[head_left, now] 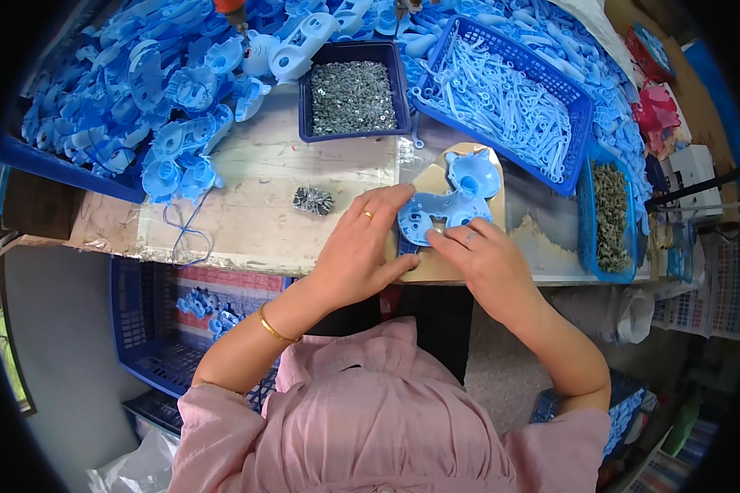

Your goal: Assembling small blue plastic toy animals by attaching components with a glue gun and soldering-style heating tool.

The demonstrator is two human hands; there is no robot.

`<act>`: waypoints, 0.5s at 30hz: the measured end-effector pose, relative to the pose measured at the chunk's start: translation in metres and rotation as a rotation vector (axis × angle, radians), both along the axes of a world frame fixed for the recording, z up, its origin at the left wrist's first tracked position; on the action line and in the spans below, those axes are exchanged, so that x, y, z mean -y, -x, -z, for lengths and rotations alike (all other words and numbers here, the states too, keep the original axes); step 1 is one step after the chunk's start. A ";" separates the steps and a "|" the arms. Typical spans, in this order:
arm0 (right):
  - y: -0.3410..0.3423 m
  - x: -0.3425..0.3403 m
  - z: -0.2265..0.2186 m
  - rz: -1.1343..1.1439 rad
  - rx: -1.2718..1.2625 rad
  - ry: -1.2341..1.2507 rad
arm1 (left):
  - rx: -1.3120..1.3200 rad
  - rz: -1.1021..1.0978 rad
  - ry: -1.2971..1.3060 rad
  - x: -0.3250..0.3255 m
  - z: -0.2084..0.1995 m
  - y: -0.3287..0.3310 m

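A light blue moulded plastic part (477, 174) with rounded cups and small holes lies on a tan board or block (430, 178) at the table's front edge. My left hand (362, 238) grips its left side, fingertips at its edge and thumb close by the near edge. From the right, my right hand (489, 261) holds its near edge with bent fingers; what lies under those fingertips is hidden. Left of my left hand, a small dark clump bristling with screws (312, 200) sits on the table, probably held together by a magnet.
Behind stand a dark tray of small metal screws (352, 94) and a blue basket of thin blue rods (501, 99). Blue plastic parts (164, 99) are heaped at the far left. A blue tray of small greenish pieces (610, 215) is at right. A screwdriver tool (232, 12) hangs above.
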State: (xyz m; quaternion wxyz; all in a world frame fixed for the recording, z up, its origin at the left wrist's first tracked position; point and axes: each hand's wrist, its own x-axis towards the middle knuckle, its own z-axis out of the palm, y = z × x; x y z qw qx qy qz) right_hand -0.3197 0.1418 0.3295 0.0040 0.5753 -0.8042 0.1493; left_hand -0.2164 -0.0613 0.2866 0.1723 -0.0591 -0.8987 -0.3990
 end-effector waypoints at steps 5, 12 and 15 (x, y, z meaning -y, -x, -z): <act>0.010 -0.001 -0.003 -0.082 0.025 -0.085 | 0.032 0.004 0.065 0.002 -0.002 0.000; 0.006 0.001 0.000 -0.054 -0.016 -0.104 | 0.065 0.004 0.107 -0.001 -0.010 0.003; 0.013 -0.003 0.004 -0.059 0.006 -0.095 | 0.082 0.028 0.192 -0.003 -0.015 0.004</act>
